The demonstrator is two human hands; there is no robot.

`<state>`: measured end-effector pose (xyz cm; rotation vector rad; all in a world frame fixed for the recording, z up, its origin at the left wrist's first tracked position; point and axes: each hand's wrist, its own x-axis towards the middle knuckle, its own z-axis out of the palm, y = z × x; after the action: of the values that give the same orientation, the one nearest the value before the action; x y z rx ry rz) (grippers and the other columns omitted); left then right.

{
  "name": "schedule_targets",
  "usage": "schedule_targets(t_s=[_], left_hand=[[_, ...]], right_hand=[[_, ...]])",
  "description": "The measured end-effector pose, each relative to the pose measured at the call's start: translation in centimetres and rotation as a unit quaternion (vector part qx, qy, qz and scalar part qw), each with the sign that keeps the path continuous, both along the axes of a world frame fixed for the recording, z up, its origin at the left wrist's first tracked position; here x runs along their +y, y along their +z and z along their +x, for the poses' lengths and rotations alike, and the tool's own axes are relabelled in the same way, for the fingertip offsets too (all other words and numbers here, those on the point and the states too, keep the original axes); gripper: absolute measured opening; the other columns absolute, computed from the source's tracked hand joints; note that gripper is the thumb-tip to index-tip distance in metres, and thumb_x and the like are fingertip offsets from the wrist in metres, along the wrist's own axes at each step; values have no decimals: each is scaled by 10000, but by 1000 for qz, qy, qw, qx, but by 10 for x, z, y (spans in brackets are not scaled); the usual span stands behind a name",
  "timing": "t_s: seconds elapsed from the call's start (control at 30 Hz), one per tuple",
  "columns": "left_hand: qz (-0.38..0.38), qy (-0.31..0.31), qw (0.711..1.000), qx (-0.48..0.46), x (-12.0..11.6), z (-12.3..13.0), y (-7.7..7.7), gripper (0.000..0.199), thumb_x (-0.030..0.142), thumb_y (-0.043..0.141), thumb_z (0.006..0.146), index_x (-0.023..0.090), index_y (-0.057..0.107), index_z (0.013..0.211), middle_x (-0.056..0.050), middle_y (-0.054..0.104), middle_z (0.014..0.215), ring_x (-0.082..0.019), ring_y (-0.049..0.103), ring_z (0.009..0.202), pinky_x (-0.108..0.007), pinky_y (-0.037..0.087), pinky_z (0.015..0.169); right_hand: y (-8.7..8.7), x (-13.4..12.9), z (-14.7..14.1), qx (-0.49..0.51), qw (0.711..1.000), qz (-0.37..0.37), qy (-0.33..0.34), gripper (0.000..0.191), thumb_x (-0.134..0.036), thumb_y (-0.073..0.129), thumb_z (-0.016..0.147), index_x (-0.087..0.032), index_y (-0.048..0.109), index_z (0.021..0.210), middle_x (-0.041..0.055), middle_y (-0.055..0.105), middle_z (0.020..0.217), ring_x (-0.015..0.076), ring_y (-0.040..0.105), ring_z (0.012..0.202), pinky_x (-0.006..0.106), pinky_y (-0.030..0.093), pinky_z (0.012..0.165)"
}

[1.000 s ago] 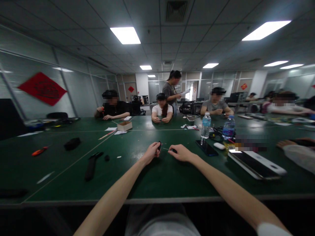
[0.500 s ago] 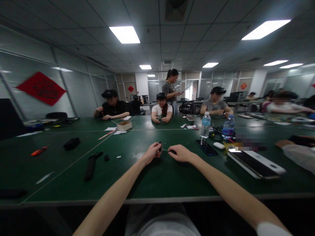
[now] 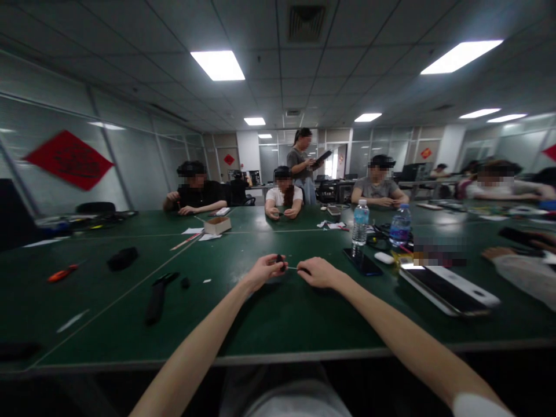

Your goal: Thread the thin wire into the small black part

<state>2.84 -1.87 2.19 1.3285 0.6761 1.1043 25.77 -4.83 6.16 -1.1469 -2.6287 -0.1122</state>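
The left grip [image 3: 262,273] was clenched around a small dark object [image 3: 281,263], with only part of it showing past the fingers. The right grip [image 3: 319,273] pinched a thin pale wire [image 3: 294,268] whose end reached toward that object, both grips close together above the dark green table [image 3: 304,327]. So fine a wire could have bent or slipped had the fingers shifted, and the small object, if dropped, could have been lost among the clutter. Left of the left grip lay a long black plastic piece [image 3: 155,304] and a small black lump [image 3: 185,283]. Right of the right grip lay a black smartphone [image 3: 362,262] and a white-framed tablet [image 3: 449,291], which a careless forearm could have caught. Farther off stood two clear plastic water bottles [image 3: 360,223], easily tipped by a knock.
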Motion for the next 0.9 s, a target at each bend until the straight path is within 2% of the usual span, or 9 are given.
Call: schedule_targets(t_s=[0.13,0.27,0.37,0.47,0.7,0.9], left_hand=[[23,-12,999,25,-1,1,-1,305,226,675,724,109,600,996,-112,637,998,-176,616,888,-344,472,849],[43,3,998,53,2,-1,-2,284,240,669,724,111,619,971,-97,650,949,-169,621,850,-323,482,813],[38,7,997,67,2,-3,-1,291,252,675,714,106,625,961,-96,658,919,-164,626,812,-307,488,780],[24,10,998,65,1,-5,0,293,268,674,716,100,625,952,-102,662,910,-158,628,787,-295,490,761],[-31,-19,998,48,1,-4,-2,270,313,619,775,84,601,917,-123,660,875,-144,637,727,-277,517,715],[-79,-34,995,41,3,-9,-7,246,299,586,804,79,580,914,-135,654,863,-156,650,761,-272,535,729]], right_hand=[[-3,3,5,46,998,-40,-4,297,-397,513,837,-219,576,1065,37,651,868,164,599,781,237,404,708],[-8,7,6,72,995,-71,15,302,-382,603,772,-205,593,1016,32,640,891,150,587,774,222,412,681],[-8,7,5,64,995,-69,36,248,-370,537,827,-205,613,996,36,644,889,150,585,780,226,407,694],[-6,4,2,33,998,-43,43,274,-382,429,890,-219,610,1016,43,650,893,162,591,806,237,395,716],[0,-11,-10,-29,998,29,-42,383,-439,285,931,-215,588,997,68,640,894,193,588,836,266,382,720],[-7,-18,-22,-35,993,36,-108,477,-505,223,922,-217,601,963,84,627,920,200,594,822,289,399,702]])
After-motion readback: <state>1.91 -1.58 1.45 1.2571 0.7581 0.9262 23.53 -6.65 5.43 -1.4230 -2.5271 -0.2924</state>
